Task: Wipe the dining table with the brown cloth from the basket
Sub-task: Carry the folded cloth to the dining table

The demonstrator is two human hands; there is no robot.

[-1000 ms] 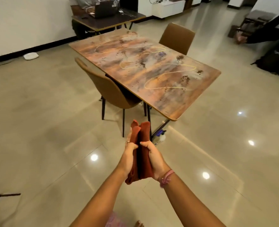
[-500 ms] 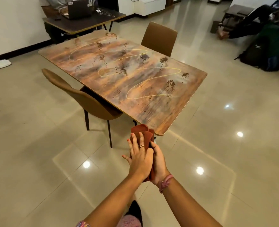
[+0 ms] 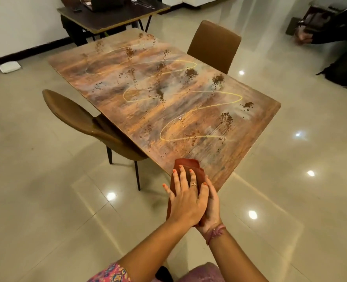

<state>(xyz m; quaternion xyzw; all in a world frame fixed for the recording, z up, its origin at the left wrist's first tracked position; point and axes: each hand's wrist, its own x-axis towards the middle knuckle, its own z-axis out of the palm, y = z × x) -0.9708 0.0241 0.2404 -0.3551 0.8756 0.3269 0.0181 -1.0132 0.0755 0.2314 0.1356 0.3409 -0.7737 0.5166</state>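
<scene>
The dining table (image 3: 111, 78) stretches away from me, its wooden top marked with a yellow squiggly line and brown crumbly stains. The folded brown cloth (image 3: 189, 164) is pressed between my two palms just in front of the table's near corner. My left hand (image 3: 186, 197) lies flat on top of it with fingers spread. My right hand (image 3: 210, 208) supports it from underneath, mostly hidden. No basket is in view.
A brown chair (image 3: 81, 121) is tucked in at the table's left side, another brown chair (image 3: 214, 44) at the far right side. A dark desk (image 3: 111, 14) stands behind. A person's hand and dark bags (image 3: 345, 64) are at the right. Glossy tiled floor surrounds the table.
I have come closer to the table. My left hand has gone from gripping the cloth's edge to lying flat on top of it, and the cloth now reaches the near corner.
</scene>
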